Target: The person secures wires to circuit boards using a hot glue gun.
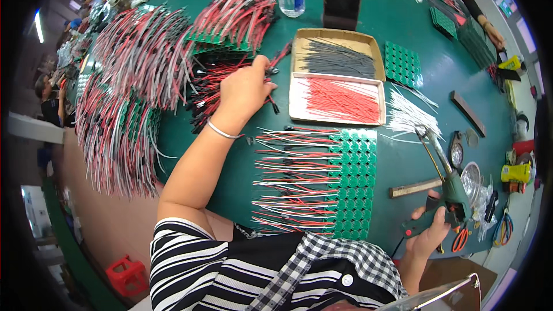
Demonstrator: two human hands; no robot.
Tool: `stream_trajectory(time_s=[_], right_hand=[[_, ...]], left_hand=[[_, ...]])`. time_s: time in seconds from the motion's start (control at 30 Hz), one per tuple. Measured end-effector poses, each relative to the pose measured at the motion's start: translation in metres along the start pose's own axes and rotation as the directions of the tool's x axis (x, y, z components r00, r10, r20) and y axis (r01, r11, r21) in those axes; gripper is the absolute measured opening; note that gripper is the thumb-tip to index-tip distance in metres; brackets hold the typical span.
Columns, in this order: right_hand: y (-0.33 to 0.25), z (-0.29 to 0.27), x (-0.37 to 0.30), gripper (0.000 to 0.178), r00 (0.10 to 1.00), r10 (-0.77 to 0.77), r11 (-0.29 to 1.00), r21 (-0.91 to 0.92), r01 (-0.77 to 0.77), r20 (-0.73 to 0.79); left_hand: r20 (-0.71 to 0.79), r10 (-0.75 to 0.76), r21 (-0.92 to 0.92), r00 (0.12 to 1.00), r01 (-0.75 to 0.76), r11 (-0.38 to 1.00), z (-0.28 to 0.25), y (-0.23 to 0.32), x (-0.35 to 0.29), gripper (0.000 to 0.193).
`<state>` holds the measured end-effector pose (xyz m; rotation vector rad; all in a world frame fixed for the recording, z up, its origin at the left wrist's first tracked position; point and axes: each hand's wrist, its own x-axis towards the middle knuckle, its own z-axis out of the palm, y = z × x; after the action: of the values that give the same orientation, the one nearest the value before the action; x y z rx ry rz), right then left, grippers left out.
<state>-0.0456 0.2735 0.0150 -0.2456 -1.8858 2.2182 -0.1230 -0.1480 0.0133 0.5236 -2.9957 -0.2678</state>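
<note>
My left hand [245,89] pinches thin black-tipped red wires [210,95] from the loose heap toward the tabletop's [242,161] far left. My right hand [429,233] wraps the green soldering gun [446,187] near the right edge. Two shallow cardboard trays hold straight grey wires [340,57] and red wires [340,99].

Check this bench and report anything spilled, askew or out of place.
Only one thing stands out: loose white wires lie scattered on the green table right of the tray of red wires, while the black and red wires sit in trays. Nothing looks spilled or damaged.
</note>
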Motion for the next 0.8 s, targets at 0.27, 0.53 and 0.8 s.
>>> stream_trajectory(time_s=[0.27, 0.53, 0.8], right_hand=[[-0.002, 0.003, 0.015, 0.041, 0.994, -0.008, 1.0, -0.004, 0.008, 0.109], [-0.021, -0.001, 0.04, 0.045, 0.933, 0.079, 0.968, -0.25, 0.012, 0.352], [-0.106, 0.029, 0.094, 0.027, 0.657, 0.043, 0.374, -0.622, 0.688, 0.752]], left_hand=[[0.057, -0.03, -0.75, 0.998, 0.063, 0.658, 0.001, -0.045, -0.003, 0.028], [-0.149, 0.483, -0.294, 0.863, -0.505, 0.811, -0.029, 0.031, -0.038, 0.009], [-0.126, 0.724, -0.21, 0.679, -0.731, 0.649, 0.008, 0.075, -0.044, 0.016]])
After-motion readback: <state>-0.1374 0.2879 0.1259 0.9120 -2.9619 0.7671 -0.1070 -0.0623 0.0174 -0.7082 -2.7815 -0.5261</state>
